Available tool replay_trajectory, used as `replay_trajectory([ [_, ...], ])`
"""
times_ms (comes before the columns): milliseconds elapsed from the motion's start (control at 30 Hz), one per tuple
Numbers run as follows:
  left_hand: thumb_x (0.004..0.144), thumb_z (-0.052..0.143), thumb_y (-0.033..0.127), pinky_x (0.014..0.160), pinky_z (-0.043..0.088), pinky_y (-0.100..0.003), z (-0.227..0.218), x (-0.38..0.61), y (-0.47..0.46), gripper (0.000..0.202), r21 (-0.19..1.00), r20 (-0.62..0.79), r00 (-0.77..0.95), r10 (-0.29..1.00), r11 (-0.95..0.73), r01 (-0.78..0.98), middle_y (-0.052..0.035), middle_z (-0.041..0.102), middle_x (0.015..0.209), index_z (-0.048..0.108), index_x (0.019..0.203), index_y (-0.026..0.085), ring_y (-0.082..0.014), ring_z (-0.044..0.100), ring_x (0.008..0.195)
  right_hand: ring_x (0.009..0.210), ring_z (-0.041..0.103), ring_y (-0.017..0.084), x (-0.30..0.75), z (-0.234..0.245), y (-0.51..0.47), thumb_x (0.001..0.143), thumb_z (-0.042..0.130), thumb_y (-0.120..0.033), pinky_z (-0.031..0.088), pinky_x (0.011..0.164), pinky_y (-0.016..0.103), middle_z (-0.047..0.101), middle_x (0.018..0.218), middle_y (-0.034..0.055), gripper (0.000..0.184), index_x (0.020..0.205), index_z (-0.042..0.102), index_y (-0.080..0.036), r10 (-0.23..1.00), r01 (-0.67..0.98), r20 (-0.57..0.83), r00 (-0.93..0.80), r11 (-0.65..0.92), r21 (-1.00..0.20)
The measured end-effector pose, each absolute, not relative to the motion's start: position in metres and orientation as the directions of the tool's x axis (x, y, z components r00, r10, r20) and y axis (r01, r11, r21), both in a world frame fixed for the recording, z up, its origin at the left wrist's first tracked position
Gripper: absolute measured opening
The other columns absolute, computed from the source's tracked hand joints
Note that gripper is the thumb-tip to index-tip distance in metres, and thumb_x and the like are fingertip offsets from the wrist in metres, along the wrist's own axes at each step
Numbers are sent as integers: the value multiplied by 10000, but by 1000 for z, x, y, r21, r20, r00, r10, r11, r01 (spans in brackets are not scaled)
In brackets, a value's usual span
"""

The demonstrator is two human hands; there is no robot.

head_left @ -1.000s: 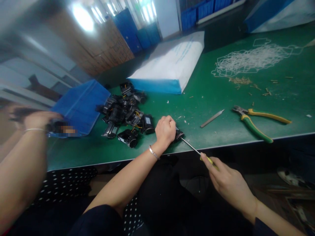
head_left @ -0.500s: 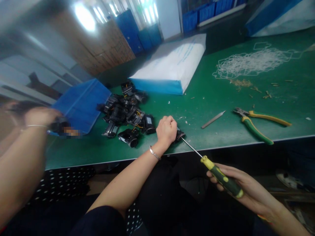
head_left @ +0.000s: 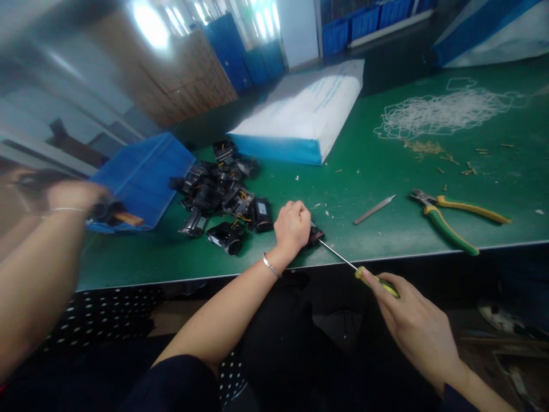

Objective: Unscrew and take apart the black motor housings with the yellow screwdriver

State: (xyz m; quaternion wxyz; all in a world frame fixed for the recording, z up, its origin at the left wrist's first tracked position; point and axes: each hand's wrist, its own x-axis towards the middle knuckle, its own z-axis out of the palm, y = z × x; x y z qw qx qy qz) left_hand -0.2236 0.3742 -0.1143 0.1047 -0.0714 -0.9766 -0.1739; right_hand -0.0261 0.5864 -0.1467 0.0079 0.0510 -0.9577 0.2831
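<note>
My left hand [head_left: 292, 226] is closed in a fist on a small black part [head_left: 315, 234], pressing it onto the green table [head_left: 386, 229] near the front edge. My right hand [head_left: 412, 323], below the table edge, is wrapped round the yellow-and-green handle of a screwdriver [head_left: 343, 260]. The thin shaft runs up and left, with its tip at the black part. A pile of several similar black parts [head_left: 223, 200] lies just left of my left hand.
Green-and-yellow pliers [head_left: 450, 214] and a metal file [head_left: 374, 209] lie to the right. A white-and-blue sack [head_left: 300, 114] and a tangle of white wire [head_left: 446, 109] sit further back. A blue bin [head_left: 141, 177] is at the left, where another person's hand [head_left: 71, 197] holds something dark.
My right hand has turned over on the screwdriver handle, from palm up with the handle showing to palm down covering it. My left hand stays on the black part.
</note>
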Motion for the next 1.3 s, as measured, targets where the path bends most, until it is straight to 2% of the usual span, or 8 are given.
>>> replay_trajectory([
  [133,903,373,219,707,369,-286,-114,-224,374,217,332,225,-969,100,927,173,-13,594,934,553,782,238,-181,544,910,1294,427,246,-31,-140,594,980,402,-414,345,1086,465,463,1407,53,496,1457,326,-301,-236,120,-226,-945,393,-912],
  [267,899,373,214,699,368,-282,-114,-224,374,212,344,234,-967,102,921,181,-10,590,925,546,778,235,-178,542,904,1303,416,244,-38,-144,598,923,530,-397,275,1126,445,482,1393,62,478,1376,474,-255,-323,324,-318,-892,37,-945],
  [467,893,375,212,708,367,-284,-114,-223,374,209,342,237,-966,102,922,181,-13,595,931,552,784,234,-181,541,910,1118,557,274,-39,-164,595,778,682,-327,455,971,432,565,1235,97,543,1287,532,-212,-26,218,-232,-972,250,-943],
  [600,884,381,217,699,370,-284,-113,-223,375,206,364,236,-967,94,914,178,-12,604,927,558,781,238,-181,547,904,866,618,204,-39,-149,587,839,614,-364,540,694,297,610,1067,70,429,1223,510,-203,-58,284,-289,-956,81,-955],
  [700,870,385,218,715,390,-282,-112,-223,374,211,430,238,-967,88,883,186,-6,618,920,561,755,236,-179,560,907,546,509,120,-48,-128,577,849,614,-381,451,480,221,568,729,-13,383,1158,491,-191,-17,340,-339,-940,-37,-940],
  [933,799,295,138,884,454,-287,-104,-222,363,231,737,339,-940,19,616,278,-31,641,936,512,761,207,-159,592,967,475,457,110,-99,-103,540,823,639,-499,402,441,208,483,550,-52,383,1019,572,-177,4,247,-249,-969,-90,-965],
  [1167,803,313,150,962,435,-309,-85,-206,359,174,676,485,-874,8,631,381,-53,606,1015,464,858,216,-170,574,1027,459,463,126,-139,-107,505,730,683,-605,374,418,231,542,576,-17,501,929,640,-148,88,168,-163,-983,58,-984],
  [1300,832,333,167,935,442,-309,-83,-203,356,160,678,490,-872,-23,638,364,-56,596,1044,378,974,226,-166,593,1005,587,529,165,-142,-108,501,728,697,-578,426,543,264,601,666,16,469,888,651,-140,134,54,-23,-991,232,-971],
])
